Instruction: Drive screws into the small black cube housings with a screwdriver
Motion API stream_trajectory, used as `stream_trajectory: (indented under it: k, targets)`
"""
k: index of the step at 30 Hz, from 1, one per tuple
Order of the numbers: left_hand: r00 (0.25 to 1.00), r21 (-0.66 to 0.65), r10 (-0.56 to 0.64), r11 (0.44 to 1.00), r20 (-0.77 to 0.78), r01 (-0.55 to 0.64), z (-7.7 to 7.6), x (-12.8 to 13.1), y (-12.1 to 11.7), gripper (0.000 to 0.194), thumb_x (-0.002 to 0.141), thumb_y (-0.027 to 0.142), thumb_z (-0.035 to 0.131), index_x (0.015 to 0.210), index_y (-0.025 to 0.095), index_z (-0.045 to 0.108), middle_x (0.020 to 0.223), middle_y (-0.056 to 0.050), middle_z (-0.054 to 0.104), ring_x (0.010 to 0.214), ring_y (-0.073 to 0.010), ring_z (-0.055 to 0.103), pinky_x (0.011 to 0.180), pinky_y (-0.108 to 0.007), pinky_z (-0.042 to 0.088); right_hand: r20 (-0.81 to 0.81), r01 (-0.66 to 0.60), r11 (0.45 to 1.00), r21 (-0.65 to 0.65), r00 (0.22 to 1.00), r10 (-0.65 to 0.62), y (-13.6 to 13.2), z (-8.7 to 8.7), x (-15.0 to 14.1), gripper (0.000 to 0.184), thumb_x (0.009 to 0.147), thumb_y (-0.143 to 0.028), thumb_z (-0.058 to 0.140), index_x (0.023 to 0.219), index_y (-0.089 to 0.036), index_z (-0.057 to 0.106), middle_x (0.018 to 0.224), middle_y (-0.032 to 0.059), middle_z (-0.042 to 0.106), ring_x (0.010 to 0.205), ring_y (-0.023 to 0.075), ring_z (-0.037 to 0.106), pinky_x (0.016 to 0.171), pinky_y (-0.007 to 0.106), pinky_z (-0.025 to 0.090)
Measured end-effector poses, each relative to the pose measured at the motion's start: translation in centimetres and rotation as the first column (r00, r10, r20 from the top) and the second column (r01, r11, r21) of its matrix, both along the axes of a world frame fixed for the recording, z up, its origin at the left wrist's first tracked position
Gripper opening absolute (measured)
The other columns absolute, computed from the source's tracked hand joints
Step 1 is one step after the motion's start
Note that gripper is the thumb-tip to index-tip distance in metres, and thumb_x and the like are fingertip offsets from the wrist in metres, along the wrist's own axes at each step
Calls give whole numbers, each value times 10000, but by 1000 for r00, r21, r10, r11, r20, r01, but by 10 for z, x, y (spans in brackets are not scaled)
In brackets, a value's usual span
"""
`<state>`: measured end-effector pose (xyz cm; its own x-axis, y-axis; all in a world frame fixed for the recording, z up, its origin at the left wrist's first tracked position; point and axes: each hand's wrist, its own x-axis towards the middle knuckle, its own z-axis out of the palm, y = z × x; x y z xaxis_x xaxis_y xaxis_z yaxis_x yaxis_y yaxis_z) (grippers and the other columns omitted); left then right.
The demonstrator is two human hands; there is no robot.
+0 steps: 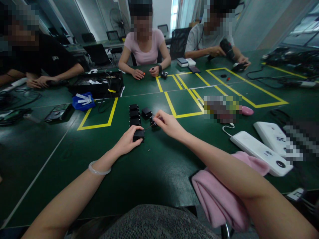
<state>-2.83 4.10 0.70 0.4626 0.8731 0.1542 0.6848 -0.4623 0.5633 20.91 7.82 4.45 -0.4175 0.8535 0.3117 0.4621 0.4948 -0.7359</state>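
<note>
My left hand is closed around a small black box that rests on the green table. My right hand pinches a thin dark tool whose tip points toward that box. Behind it, a short column of three similar black boxes stands on the table. Two more black boxes lie next to my right hand's fingers. A pale bangle circles my left wrist.
Yellow tape marks rectangles on the table. A pink cloth and two white devices lie at the right, a blue pouch and black case at the left. Three people sit across the table, their hands on small parts.
</note>
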Motion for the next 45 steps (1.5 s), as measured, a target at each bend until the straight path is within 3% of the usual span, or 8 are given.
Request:
stream_trajectory:
  k: [3, 8, 15, 21, 26, 32, 39, 45]
  targets:
    - [1000, 4, -4, 1000, 4, 4, 0, 0, 0, 367, 881, 298, 549, 1231, 208, 485, 1211, -88, 560, 1128, -281, 566, 975, -431, 462, 16, 17, 1000, -3, 1000, -16, 1, 0, 0, 158, 944, -320, 465, 831, -210, 474, 679, -25, 512, 602, 129, 431, 624, 265, 288]
    - [1000, 12, -10, 1000, 7, 10, -2, -1, 1, 367, 887, 297, 549, 1236, 205, 483, 1212, -87, 558, 1120, -274, 569, 960, -417, 471, -10, -24, 1000, 13, 1000, 24, -1, -1, 0, 59, 917, -232, 454, 967, -211, 478, 702, -42, 515, 589, 123, 421, 638, 257, 305]
    - [1000, -2, -5, 1000, 1, 5, -1, -1, 1, 368, 889, 295, 552, 1239, 204, 486, 1217, -89, 558, 1124, -276, 568, 963, -418, 473, 38, 22, 1000, -17, 999, -21, -1, 3, 0, 140, 939, -315, 466, 842, -214, 461, 676, -28, 508, 597, 131, 437, 629, 266, 284]
    - [1000, 29, -7, 1000, 0, 7, -3, -1, 1, 374, 885, 294, 550, 1240, 194, 485, 1218, -89, 561, 1142, -275, 565, 986, -414, 460, 1, -29, 1000, 7, 1000, 29, -3, 2, 0, 18, 910, -225, 460, 899, -214, 451, 698, -37, 512, 599, 122, 447, 629, 254, 299]
    - [1000, 20, -8, 1000, -6, 8, -3, -2, 1, 366, 899, 302, 543, 1245, 198, 482, 1224, -90, 559, 1138, -272, 566, 978, -412, 463, 40, 2, 1000, -5, 999, -2, -3, 3, 0, 133, 944, -306, 464, 849, -212, 460, 684, -30, 519, 606, 128, 454, 629, 259, 292]
    - [1000, 24, -13, 1000, -11, 14, -4, -3, 1, 370, 909, 295, 545, 1260, 199, 476, 1231, -87, 555, 1140, -263, 564, 975, -398, 463, -2, 2, 1000, 20, 1000, -2, -2, 1, -1, 65, 926, -266, 489, 908, -208, 465, 727, -25, 558, 637, 131, 503, 648, 257, 332]
    - [1000, 4, -17, 1000, 18, 17, -5, -1, 2, 374, 913, 276, 565, 1267, 198, 477, 1246, -87, 560, 1145, -253, 564, 980, -393, 463, -67, -4, 999, -41, 998, 2, -6, 6, 0, 123, 927, -273, 529, 844, -208, 463, 602, -46, 555, 567, 113, 529, 620, 236, 361]
    - [999, -10, -25, 1000, 47, 25, -1, 2, 3, 383, 885, 263, 608, 1247, 192, 506, 1227, -86, 591, 1132, -261, 585, 980, -407, 469, -21, 26, 999, 37, 999, -25, -6, 7, 0, 147, 943, -291, 517, 834, -203, 472, 651, -33, 550, 587, 115, 502, 612, 238, 329]
